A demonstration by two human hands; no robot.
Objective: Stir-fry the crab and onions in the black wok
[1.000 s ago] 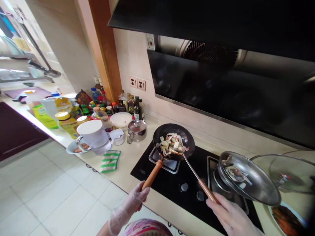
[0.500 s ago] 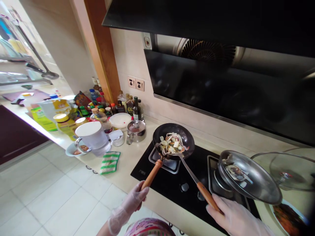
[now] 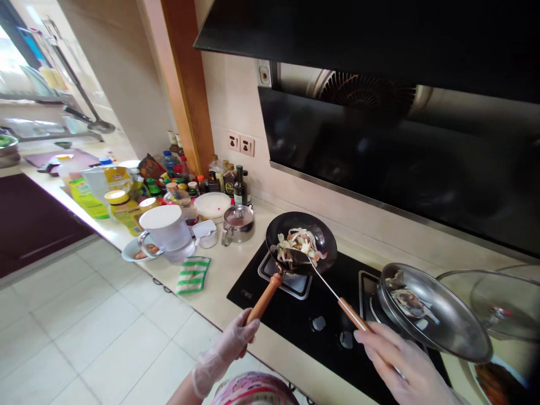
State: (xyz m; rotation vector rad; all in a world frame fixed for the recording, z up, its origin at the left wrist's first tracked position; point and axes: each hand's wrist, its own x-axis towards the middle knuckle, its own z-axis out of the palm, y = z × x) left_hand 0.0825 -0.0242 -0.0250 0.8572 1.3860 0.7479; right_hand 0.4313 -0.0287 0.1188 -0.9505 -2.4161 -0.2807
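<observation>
The left hand, in a clear disposable glove, is closed around the wooden handle of a black wok, and the right hand, gloved the same way, grips a long steel spatula by its wooden grip, with the blade down in the food. The wok sits on the left burner's pan support of a black glass gas hob, holding a small heap of pale sliced vegetables and curled strips with flecks of red. Below the hands lies a bit of pink patterned fabric. Two control knobs sit on the hob between the burners and the front edge. Over the right burner, a wide stainless steel pan stands tilted, just beside the right hand; beyond it are a glass lid and a plate of dark reddish food. Left of the hob, on the pale countertop, stand a small steel saucepan, a white-lidded round container, a small white tub and a plastic water jug beside a small plate. A green-striped cloth lies near the counter edge. Bottles and condiment jars crowd the wall behind them, below a double wall socket and a black range hood.
</observation>
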